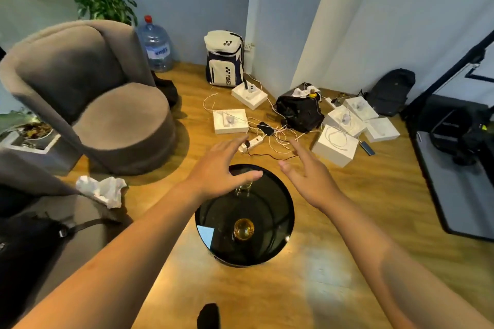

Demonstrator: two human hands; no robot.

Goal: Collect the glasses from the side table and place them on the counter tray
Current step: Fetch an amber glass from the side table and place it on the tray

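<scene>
A: What is the biggest thing there?
B: A grey armchair (93, 93) on the wooden floor (374, 195), at the left. A white and navy backpack (225, 59) stands against the blue wall behind it, near a water bottle (156, 45).

A: And the bench?
B: The round black bench (278, 211) sits low in the middle. White boxes (335, 145) and tangled cables (272, 136) lie on the floor beyond it.

A: The hands?
B: The left hand (216, 168) hovers over the far edge of the bench, fingers straight and spread, holding nothing. The right hand (310, 171) hangs beside that edge, fingers likewise open and empty.

A: Where are the glasses?
B: One glass (243, 229) with amber liquid stands near the bench's middle. A second glass (244, 188) stands farther back, just under the left thumb, partly hidden; whether the thumb touches it, I cannot tell.
</scene>
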